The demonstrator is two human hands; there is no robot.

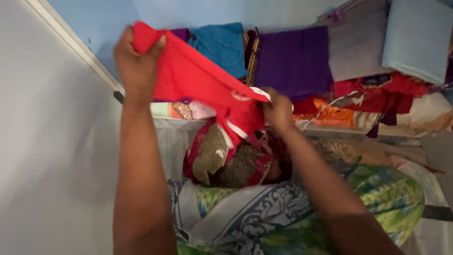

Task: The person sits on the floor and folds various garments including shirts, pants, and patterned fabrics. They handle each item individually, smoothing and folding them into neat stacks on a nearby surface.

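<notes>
The left hand (137, 61), raised in the upper left of the frame, has its fingers closed around one end of a red cloth (198, 82). The cloth stretches down to the centre, where the right hand (278, 112) pinches its other end; those fingertips are tucked behind the cloth, so the exact grip is hard to make out. Below the cloth hangs a gold-and-maroon garment (226, 160), its folds too bunched to read. A green print fabric (292, 212) fills the bottom, partly hidden by both forearms and cut off by the lower edge. Across the top lie a teal cloth (222, 45), a purple cloth (295, 61) and a grey cloth (358, 45), with a light blue cloth (417, 38) cut off at the upper right.
</notes>
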